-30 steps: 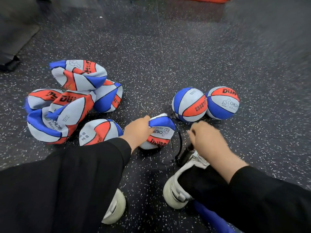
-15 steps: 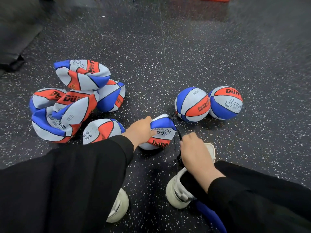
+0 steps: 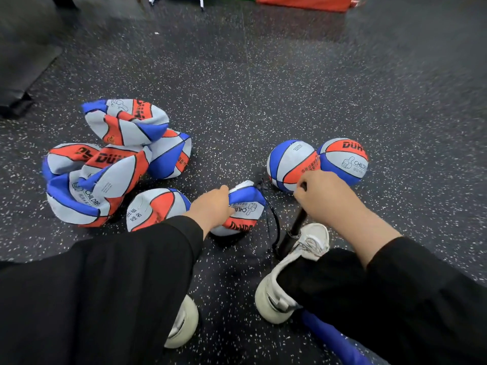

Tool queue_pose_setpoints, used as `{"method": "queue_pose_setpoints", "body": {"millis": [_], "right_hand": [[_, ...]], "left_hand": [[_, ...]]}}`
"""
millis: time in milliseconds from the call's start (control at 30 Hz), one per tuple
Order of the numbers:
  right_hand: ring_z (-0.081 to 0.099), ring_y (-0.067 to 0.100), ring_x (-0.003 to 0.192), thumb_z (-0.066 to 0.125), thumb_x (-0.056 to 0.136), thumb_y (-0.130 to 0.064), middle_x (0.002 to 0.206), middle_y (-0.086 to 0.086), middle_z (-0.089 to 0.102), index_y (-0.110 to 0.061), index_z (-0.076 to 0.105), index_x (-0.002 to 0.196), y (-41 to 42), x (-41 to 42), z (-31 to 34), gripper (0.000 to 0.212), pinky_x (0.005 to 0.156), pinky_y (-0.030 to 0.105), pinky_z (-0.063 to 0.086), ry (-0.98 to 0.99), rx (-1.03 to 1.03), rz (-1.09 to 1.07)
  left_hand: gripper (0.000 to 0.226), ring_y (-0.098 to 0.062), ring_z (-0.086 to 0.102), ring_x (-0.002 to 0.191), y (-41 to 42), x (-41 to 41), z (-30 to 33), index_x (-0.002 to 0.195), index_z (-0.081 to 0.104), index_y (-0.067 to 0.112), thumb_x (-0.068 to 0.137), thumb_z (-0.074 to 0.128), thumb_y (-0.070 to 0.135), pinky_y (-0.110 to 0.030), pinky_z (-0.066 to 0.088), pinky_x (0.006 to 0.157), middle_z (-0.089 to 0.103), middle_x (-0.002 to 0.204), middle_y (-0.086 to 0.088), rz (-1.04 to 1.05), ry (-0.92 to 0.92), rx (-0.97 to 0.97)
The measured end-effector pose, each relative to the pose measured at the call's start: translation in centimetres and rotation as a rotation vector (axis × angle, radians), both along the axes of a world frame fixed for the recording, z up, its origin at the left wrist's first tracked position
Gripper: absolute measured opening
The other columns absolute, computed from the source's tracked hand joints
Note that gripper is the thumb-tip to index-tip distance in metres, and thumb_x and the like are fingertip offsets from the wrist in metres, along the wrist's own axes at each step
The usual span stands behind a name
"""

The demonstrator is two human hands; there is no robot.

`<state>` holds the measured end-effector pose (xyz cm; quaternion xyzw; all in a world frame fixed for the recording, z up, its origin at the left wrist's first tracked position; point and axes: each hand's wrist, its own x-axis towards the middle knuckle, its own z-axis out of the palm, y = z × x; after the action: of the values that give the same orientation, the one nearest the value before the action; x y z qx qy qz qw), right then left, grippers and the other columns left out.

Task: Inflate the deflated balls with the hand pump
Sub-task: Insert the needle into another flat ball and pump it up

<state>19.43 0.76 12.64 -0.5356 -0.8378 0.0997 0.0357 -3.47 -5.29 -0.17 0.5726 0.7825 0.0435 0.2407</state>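
The floor (image 3: 263,88) under me was dark rubber, matt and grainy, flecked with white. The ball under my left hand (image 3: 213,206), a half-flat ball (image 3: 243,209), looked like soft, pebbled rubber, creased and dull, as did the crumpled heap (image 3: 110,164). The pump (image 3: 292,233) my right hand (image 3: 324,196) gripped was smooth black plastic. My shoe (image 3: 297,262) looked like scuffed white leather, my sleeves (image 3: 105,285) plain matt black cloth

dark speckled rubber floor (image 3: 263,88) w/ orange mat (image 3: 303,2) at back.
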Motion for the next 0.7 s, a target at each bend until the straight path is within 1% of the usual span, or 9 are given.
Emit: {"method": "queue_pose_setpoints", "body": {"millis": [67, 133, 200, 267, 367, 433, 500, 600, 700], "right_hand": [[0.056, 0.032, 0.076, 0.048, 0.096, -0.024, 0.084, 0.007, 0.060, -0.010, 0.058, 0.084, -0.3, 0.4, -1.4, 0.021, 0.062, 0.035, 0.042, 0.048, 0.085, -0.052], [0.052, 0.031, 0.076, 0.047, 0.097, -0.024, 0.090, 0.006, 0.052, -0.013, 0.052, 0.082, -1.4, 0.3, -3.9, 0.019, 0.063, 0.038, 0.045, 0.120, 0.149, -0.090], [0.054, 0.034, 0.075, 0.059, 0.091, -0.010, 0.086, 0.011, 0.052, -0.010, 0.055, 0.078, -2.8, 0.1, -6.6, 0.013, 0.059, 0.041, 0.050, 0.089, 0.191, -0.010], [0.054, 0.037, 0.069, 0.067, 0.080, 0.001, 0.076, 0.014, 0.052, -0.006, 0.057, 0.069, -3.7, 0.1, -9.8, 0.016, 0.050, 0.043, 0.050, -0.004, 0.124, 0.126], [0.048, 0.029, 0.073, 0.049, 0.093, -0.016, 0.087, 0.010, 0.047, -0.012, 0.055, 0.082, -3.2, 0.6, -12.6, 0.013, 0.057, 0.043, 0.050, -0.099, -0.005, 0.170], [0.043, 0.023, 0.070, 0.049, 0.097, -0.015, 0.097, 0.006, 0.044, -0.013, 0.054, 0.099, -3.0, 0.9, -12.5, 0.006, 0.063, 0.038, 0.043, -0.048, -0.041, 0.054], [0.049, 0.027, 0.082, 0.043, 0.102, -0.021, 0.106, 0.007, 0.048, -0.012, 0.054, 0.110, -3.4, 0.9, -11.2, 0.016, 0.072, 0.034, 0.038, -0.034, -0.127, 0.011], [0.059, 0.031, 0.096, 0.045, 0.102, -0.022, 0.106, 0.009, 0.057, -0.009, 0.061, 0.106, -2.6, 0.4, -7.9, 0.020, 0.072, 0.031, 0.035, 0.013, -0.088, 0.043], [0.058, 0.032, 0.084, 0.048, 0.099, -0.020, 0.090, 0.009, 0.064, -0.007, 0.065, 0.096, -0.1, -0.7, -2.6, 0.022, 0.069, 0.033, 0.043, 0.034, 0.007, 0.023]], "left_hand": [[0.025, -0.030, 0.051, 0.084, 0.0, -0.2, -0.1, 0.100, 0.037, 0.014, 0.101, 0.057, 0.030, -0.038, 0.041, 0.073, 0.050, 0.092, -0.005, 0.018, 0.013, 0.017], [0.025, -0.030, 0.050, 0.084, 0.0, -0.3, -0.1, 0.100, 0.037, 0.014, 0.101, 0.057, 0.028, -0.038, 0.040, 0.072, 0.051, 0.093, -0.006, 0.031, 0.004, 0.026], [0.025, -0.030, 0.050, 0.085, 0.1, -0.1, 0.0, 0.101, 0.037, 0.014, 0.100, 0.058, 0.028, -0.039, 0.041, 0.073, 0.050, 0.095, -0.007, 0.023, -0.010, 0.005], [0.026, -0.030, 0.050, 0.087, 0.3, 0.1, 0.2, 0.102, 0.037, 0.014, 0.100, 0.058, 0.028, -0.039, 0.043, 0.075, 0.050, 0.097, -0.008, -0.001, -0.017, -0.030], [0.027, -0.031, 0.051, 0.087, 0.2, 0.4, 0.4, 0.104, 0.036, 0.014, 0.100, 0.059, 0.027, -0.041, 0.045, 0.076, 0.051, 0.100, -0.009, -0.019, -0.010, -0.057], [0.026, -0.031, 0.051, 0.088, -0.1, 0.5, 0.3, 0.106, 0.037, 0.014, 0.101, 0.058, 0.027, -0.042, 0.046, 0.078, 0.052, 0.103, -0.011, -0.023, 0.001, -0.052], [0.024, -0.033, 0.055, 0.092, -0.4, 0.7, 0.1, 0.111, 0.041, 0.011, 0.101, 0.057, 0.026, -0.044, 0.048, 0.081, 0.055, 0.110, -0.013, -0.027, 0.011, -0.032], [0.020, -0.036, 0.060, 0.097, -0.9, 0.8, 0.0, 0.113, 0.043, 0.010, 0.101, 0.054, 0.023, -0.043, 0.048, 0.080, 0.057, 0.111, -0.013, -0.015, 0.006, -0.004], [0.015, -0.033, 0.056, 0.090, -1.0, 0.4, 0.1, 0.104, 0.040, 0.013, 0.100, 0.051, 0.022, -0.040, 0.044, 0.076, 0.059, 0.107, -0.011, 0.034, 0.002, 0.006]]}}
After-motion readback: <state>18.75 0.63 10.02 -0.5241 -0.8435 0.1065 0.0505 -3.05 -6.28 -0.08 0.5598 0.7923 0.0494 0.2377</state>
